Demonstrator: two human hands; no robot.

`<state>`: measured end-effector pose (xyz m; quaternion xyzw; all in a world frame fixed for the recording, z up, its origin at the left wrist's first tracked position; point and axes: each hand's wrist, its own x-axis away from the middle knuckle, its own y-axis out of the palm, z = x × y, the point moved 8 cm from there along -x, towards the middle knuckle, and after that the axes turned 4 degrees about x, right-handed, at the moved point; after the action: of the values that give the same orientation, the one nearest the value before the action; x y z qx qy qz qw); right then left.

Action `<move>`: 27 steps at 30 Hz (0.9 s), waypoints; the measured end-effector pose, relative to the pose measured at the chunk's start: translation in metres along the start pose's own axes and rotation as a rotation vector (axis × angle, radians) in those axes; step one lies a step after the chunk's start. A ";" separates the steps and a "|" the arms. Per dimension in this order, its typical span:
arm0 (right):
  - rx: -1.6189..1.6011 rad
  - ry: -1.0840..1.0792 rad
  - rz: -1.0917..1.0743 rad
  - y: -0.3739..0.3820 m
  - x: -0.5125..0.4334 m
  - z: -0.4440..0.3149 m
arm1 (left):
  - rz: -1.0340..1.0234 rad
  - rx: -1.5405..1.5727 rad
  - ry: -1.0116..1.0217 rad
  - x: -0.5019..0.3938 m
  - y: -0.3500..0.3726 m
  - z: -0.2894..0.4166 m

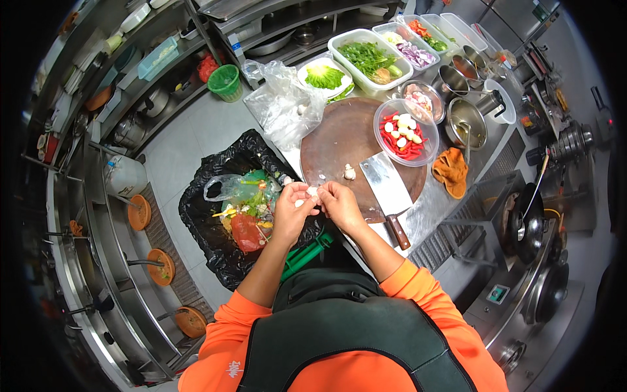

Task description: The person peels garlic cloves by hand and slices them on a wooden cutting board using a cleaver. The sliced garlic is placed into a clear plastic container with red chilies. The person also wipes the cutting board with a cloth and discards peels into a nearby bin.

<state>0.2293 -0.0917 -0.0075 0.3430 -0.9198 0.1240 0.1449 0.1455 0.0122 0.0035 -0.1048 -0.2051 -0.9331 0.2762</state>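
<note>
My left hand [292,208] and my right hand [340,203] meet over the near left edge of a round wooden chopping board [338,142]. Between their fingertips is a small white garlic clove [312,191], and another white piece lies in my left fingers. A garlic bulb or part of one [349,172] sits on the board. To its right rests a cleaver [387,183] with a wooden handle, its blade flat on the board. A clear plastic bowl [406,132] of red chillies and white cloves stands at the board's far right. Below my left hand, scraps fill a black-lined bin [196,196].
A crumpled clear plastic bag [289,108] lies left of the board. Behind stand a white plate of lettuce [324,78] and a tub of green herbs [370,59]. An orange cloth [449,172] and a steel pot [466,122] are at the right.
</note>
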 end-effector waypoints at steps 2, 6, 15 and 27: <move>-0.141 0.053 -0.038 0.001 -0.001 0.007 | 0.026 0.000 0.004 -0.001 -0.001 0.000; -0.403 0.116 -0.073 0.004 0.001 0.013 | 0.005 0.081 -0.080 -0.003 -0.003 -0.004; -0.012 -0.053 0.053 0.005 0.004 -0.004 | -0.048 0.259 -0.270 -0.004 -0.014 -0.028; 0.416 -0.317 0.201 0.032 -0.007 0.055 | -0.054 0.323 -0.262 -0.015 -0.031 -0.015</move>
<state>0.2031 -0.0814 -0.0649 0.2877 -0.9151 0.2685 -0.0873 0.1395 0.0366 -0.0247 -0.1742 -0.3890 -0.8734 0.2355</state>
